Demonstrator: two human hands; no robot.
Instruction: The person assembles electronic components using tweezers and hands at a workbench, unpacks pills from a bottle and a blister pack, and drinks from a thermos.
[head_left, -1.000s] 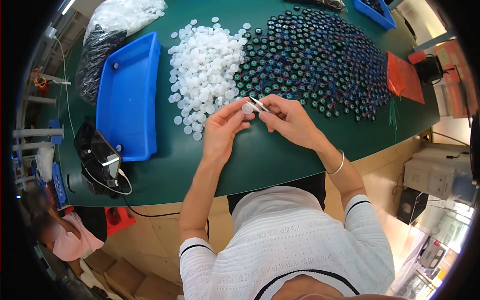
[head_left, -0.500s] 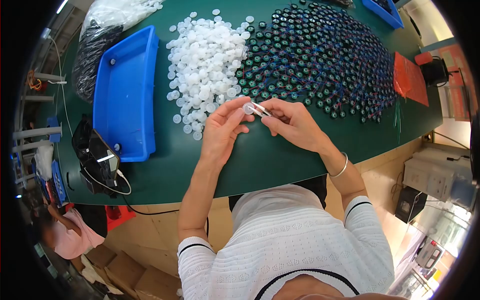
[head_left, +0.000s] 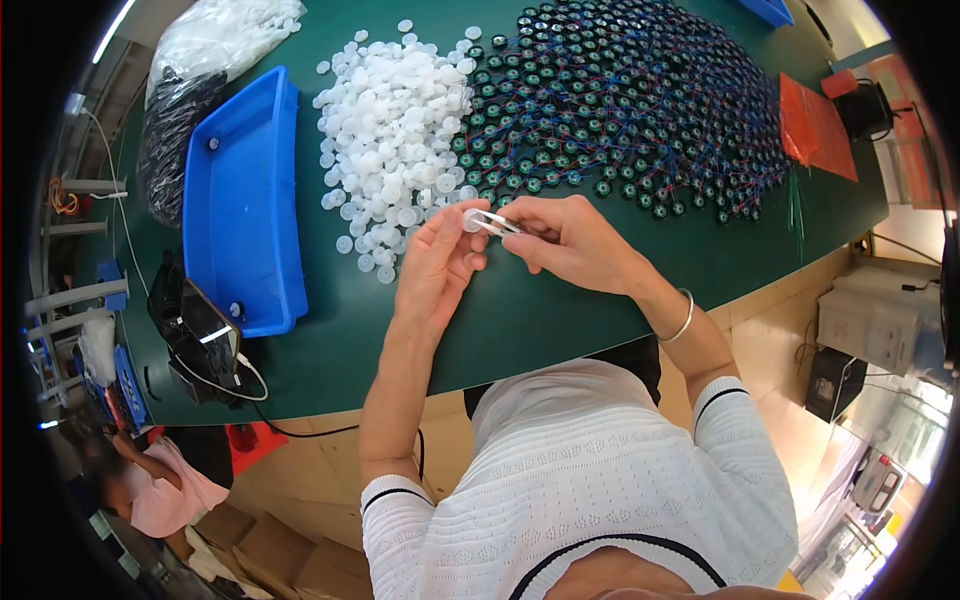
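My left hand [head_left: 437, 262] pinches a small translucent white plastic cap [head_left: 472, 221] between thumb and fingers. Closed around a pair of tweezers [head_left: 496, 221] is my right hand [head_left: 572, 243]; the pale tips reach to the cap, though I cannot tell whether they grip it. Just beyond my left hand lies a heap of similar white caps [head_left: 392, 140]. Past my right hand spreads a large group of small round black parts [head_left: 620, 100] with green faces and red and blue wires.
A blue tray [head_left: 240, 220] holding a couple of small parts stands at the left. Beside it are a phone [head_left: 208, 318] with a white cable and plastic bags [head_left: 185, 140]. A red sheet [head_left: 815, 125] lies at the right. Another person [head_left: 170, 485] is at lower left.
The view has shifted slightly. Both hands stay together at the cap, and the tweezers' two arms now show more plainly side by side.
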